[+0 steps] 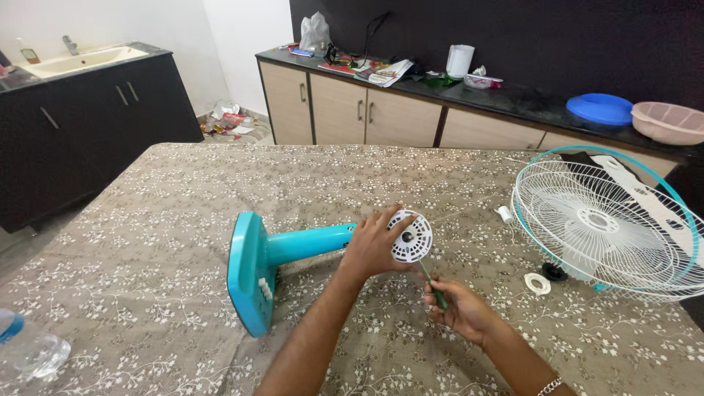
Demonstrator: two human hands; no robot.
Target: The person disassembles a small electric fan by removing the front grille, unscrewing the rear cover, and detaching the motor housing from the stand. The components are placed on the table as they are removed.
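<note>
A turquoise fan stand (271,253) lies on its side on the patterned table, its flat base (248,273) to the left. My left hand (372,244) grips the top of the stand, where a round white slotted motor cover (411,237) faces me. My right hand (456,308) holds a green-handled screwdriver (433,286) whose tip points up at the lower edge of the white cover.
A white wire fan guard with a turquoise rim (605,220) lies at the right. A white ring (537,284), a dark nut (554,272) and a small white part (505,214) lie beside it. A clear plastic bottle (26,348) sits at the lower left. Cabinets stand behind.
</note>
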